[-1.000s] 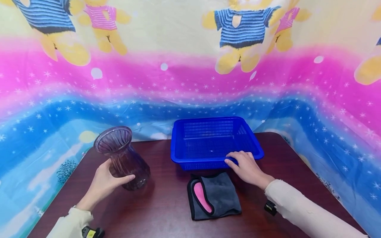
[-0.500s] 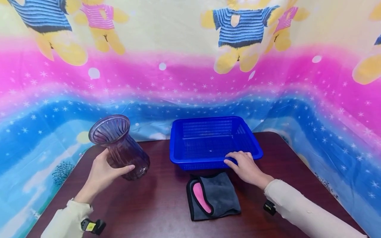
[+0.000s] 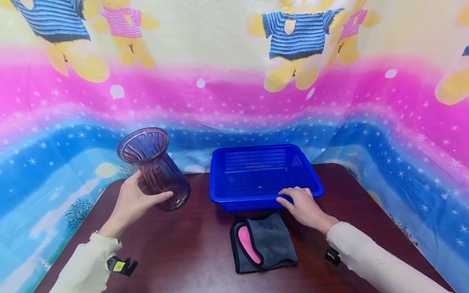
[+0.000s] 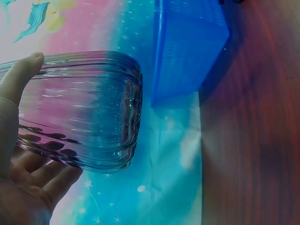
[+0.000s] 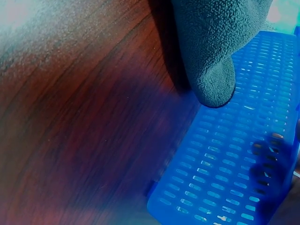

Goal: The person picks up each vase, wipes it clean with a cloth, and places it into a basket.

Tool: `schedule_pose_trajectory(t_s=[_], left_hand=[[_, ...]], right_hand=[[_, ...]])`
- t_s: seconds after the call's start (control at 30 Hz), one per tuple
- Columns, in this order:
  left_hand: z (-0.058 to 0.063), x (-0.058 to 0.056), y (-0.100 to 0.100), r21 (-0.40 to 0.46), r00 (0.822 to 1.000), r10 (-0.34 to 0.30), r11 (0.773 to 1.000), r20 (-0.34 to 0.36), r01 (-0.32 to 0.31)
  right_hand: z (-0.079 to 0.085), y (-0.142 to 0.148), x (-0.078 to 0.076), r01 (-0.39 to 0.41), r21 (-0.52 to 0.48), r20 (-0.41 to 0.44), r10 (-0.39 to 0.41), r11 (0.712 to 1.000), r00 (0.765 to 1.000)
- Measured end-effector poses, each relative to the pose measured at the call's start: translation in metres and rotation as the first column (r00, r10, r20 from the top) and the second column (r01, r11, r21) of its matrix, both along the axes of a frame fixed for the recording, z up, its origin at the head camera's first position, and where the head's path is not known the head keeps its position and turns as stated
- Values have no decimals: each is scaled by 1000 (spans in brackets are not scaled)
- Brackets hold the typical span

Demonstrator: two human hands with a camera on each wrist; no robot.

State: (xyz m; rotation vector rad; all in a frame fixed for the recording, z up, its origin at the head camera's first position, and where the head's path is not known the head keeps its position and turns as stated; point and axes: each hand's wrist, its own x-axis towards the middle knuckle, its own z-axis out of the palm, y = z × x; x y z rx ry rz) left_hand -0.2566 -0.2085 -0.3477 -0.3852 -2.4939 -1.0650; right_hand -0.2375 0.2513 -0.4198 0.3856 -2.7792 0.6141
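My left hand [image 3: 130, 205] grips a purple-tinted glass vase [image 3: 163, 173] round its body, thumb on the near side. The vase is raised off the table and tilted, its flared, ribbed mouth up and to the left. In the left wrist view the fingers pass under the glass vase [image 4: 93, 103], its scalloped base clear of the table. My right hand [image 3: 304, 207] holds the near rim of a blue plastic basket [image 3: 216, 191], fingers curled over inside, thumb outside. Through the slots of the basket wall [image 5: 201, 173] the fingers show dark in the right wrist view.
A folded dark grey fleece piece [image 3: 272, 240] with black trim and a pink patch lies just in front of the basket. The dark wooden table [image 3: 183, 260] ends at a printed curtain [image 3: 205, 106] behind and at both sides.
My left hand has lifted the vase up from near the tabletop, and it has shifted slightly right in the last half second. The right hand and the basket have stayed put.
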Motion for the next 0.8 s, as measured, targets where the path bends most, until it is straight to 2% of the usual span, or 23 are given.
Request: schedule_pose_trajectory(t_s=[0.4,0.8], left_hand=[[16,-12,17,42,999,-35,998,-26,36],[29,-25,36,12,998,-52,999,-42,52]], right_hand=[[0,0,-1,0,-1,-5,0,1000,1000],[0,0,-1,2,2,-8,-2,1000,1000]])
